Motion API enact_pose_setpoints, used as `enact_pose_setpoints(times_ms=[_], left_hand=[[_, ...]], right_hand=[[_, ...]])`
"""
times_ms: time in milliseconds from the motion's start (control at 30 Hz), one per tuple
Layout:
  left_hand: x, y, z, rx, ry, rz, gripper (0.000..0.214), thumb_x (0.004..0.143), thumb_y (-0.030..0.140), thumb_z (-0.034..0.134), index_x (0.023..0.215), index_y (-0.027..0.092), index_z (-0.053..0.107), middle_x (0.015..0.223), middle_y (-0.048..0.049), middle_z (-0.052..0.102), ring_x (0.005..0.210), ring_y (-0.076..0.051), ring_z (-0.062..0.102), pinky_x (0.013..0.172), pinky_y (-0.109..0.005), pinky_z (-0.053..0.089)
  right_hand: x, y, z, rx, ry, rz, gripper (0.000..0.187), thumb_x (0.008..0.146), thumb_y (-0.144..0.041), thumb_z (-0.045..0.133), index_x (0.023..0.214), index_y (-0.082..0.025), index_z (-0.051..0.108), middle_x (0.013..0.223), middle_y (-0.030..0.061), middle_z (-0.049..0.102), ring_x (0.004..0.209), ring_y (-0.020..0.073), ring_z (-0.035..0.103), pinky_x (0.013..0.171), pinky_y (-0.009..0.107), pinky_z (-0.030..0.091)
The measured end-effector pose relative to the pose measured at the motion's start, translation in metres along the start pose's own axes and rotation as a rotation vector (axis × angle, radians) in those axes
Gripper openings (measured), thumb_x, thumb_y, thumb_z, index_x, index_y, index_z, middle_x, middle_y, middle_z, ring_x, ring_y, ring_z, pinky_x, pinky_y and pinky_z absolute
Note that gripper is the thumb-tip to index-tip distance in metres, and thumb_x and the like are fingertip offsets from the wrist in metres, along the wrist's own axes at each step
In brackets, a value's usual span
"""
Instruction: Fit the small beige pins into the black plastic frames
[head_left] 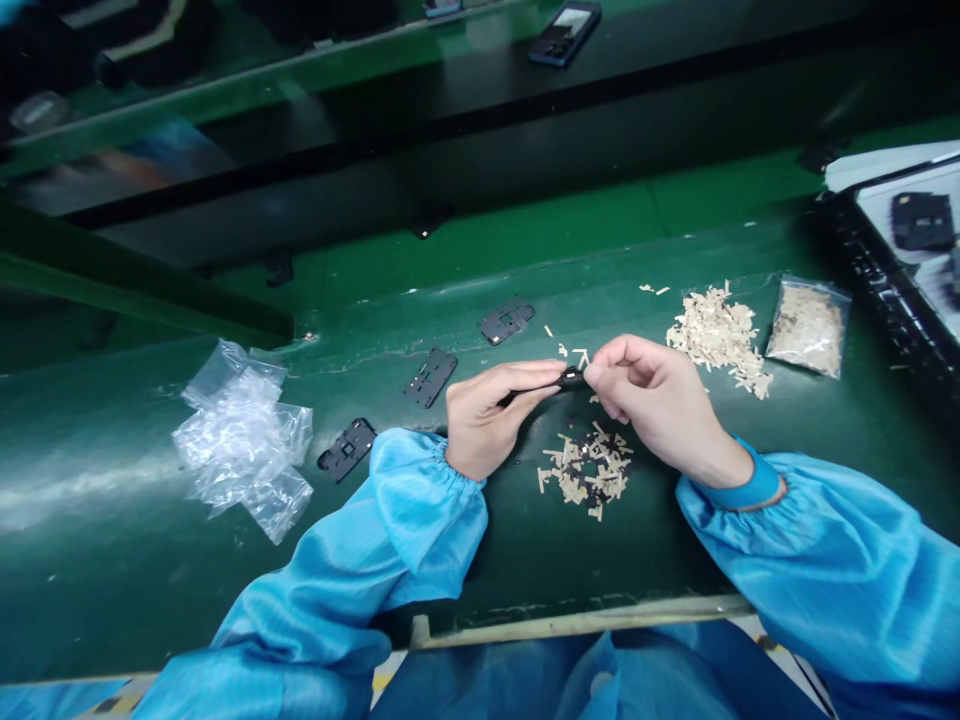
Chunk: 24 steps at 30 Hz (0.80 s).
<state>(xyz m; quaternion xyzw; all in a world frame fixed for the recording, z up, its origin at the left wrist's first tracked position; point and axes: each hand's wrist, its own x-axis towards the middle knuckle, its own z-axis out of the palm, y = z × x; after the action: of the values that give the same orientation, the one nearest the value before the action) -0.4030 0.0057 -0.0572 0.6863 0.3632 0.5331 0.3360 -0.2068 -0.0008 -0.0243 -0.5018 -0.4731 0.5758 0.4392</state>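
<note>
The left hand (491,420) and right hand (652,400) pinch a small black plastic part (571,378) firmly between their fingertips, holding it up clear of the beige strips (586,475) just below the grip, with black plastic frames (430,378) left of it and a strip-filled zip bag (808,327) farther right.

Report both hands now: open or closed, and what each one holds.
Left hand: closed, pinching a small black part.
Right hand: closed, pinching the same part.

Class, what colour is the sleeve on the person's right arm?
The sleeve is shiny light blue; the head view shows it best.
</note>
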Motion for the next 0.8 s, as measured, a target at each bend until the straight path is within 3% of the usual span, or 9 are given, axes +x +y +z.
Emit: enact_pose_setpoints(times_ms=[633,800], left_hand=[[-0.0002,0.0002,0.0014,-0.110,-0.008,-0.042,0.026,0.083,0.004,0.076,0.101,0.023,0.078,0.105,-0.0012,0.081,0.097,-0.015,0.077,0.090,-0.028,0.064],[0.0001,-0.0017,0.0031,-0.152,0.032,-0.126,0.013,0.083,0.012,0.078,0.093,0.021,0.077,0.100,-0.0033,0.081,0.093,-0.018,0.078,0.087,-0.031,0.066]], right_hand=[[-0.0003,0.0019,-0.0045,0.229,-0.178,0.156,0.023,0.089,-0.037,0.074,0.082,-0.019,0.062,0.055,-0.0061,0.050,0.048,0.0067,0.039,0.046,0.022,0.030],[0.0024,0.0060,-0.0050,0.193,-0.092,0.146,0.021,0.091,-0.035,0.071,0.082,-0.020,0.060,0.055,-0.0064,0.049,0.047,0.0076,0.040,0.046,0.023,0.028]])
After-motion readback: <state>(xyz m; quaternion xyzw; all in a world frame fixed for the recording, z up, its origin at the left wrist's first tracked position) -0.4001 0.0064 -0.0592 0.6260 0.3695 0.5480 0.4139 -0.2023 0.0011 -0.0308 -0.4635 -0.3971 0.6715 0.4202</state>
